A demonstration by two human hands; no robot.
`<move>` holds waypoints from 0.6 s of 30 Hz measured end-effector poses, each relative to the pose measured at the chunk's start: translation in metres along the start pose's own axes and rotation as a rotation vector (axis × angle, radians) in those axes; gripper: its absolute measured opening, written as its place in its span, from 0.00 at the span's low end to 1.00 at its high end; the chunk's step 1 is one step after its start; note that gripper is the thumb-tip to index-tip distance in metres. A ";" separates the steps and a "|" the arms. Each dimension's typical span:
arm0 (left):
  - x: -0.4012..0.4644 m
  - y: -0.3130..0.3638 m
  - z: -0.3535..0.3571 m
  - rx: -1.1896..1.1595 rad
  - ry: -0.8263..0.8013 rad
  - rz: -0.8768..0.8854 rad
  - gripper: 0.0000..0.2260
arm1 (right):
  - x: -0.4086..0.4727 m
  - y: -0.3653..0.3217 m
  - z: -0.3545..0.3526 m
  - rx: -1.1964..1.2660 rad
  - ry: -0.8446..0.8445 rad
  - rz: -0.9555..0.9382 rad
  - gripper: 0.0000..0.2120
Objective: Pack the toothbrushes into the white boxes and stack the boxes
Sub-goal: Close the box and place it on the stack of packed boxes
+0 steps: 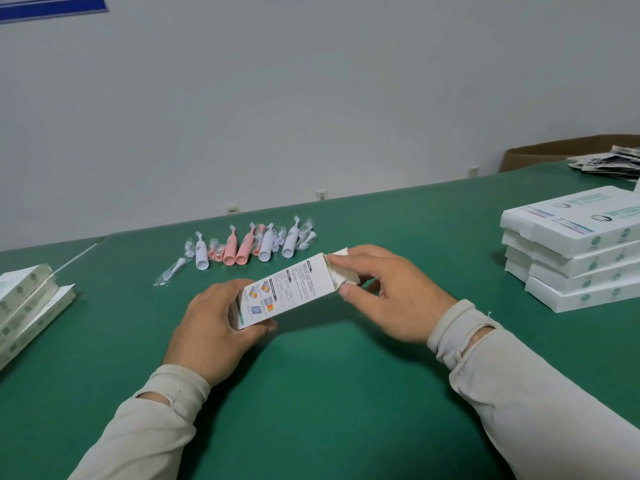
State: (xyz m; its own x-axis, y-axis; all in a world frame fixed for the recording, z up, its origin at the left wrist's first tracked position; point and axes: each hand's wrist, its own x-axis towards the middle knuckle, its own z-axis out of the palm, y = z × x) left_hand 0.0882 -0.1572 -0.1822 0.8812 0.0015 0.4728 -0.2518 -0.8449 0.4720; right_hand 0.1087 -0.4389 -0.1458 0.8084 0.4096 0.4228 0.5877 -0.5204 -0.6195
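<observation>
Left grip (211, 327) clamps the white box (287, 292); right grip (388, 292) pinches its open end flap.

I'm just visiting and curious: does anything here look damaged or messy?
Yes. The stacked white boxes on the right sit staggered, and the top one's near-left edge looks torn. The toothbrushes lie in a loose jumble.

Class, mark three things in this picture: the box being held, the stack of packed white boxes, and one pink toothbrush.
held box (291, 289): head view, printed side panel.
stack of white boxes (571, 251): head view, front edge of second box.
pink toothbrush (230, 249): head view, handle body.
</observation>
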 end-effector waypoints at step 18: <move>-0.002 0.009 -0.006 0.082 0.034 0.013 0.24 | 0.001 -0.002 0.008 0.155 0.151 0.021 0.12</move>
State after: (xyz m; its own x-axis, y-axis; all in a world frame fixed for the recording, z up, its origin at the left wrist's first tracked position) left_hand 0.0823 -0.1620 -0.1744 0.8636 0.0067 0.5042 -0.2289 -0.8858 0.4038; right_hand 0.1078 -0.4317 -0.1494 0.8231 0.2771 0.4956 0.5678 -0.4018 -0.7184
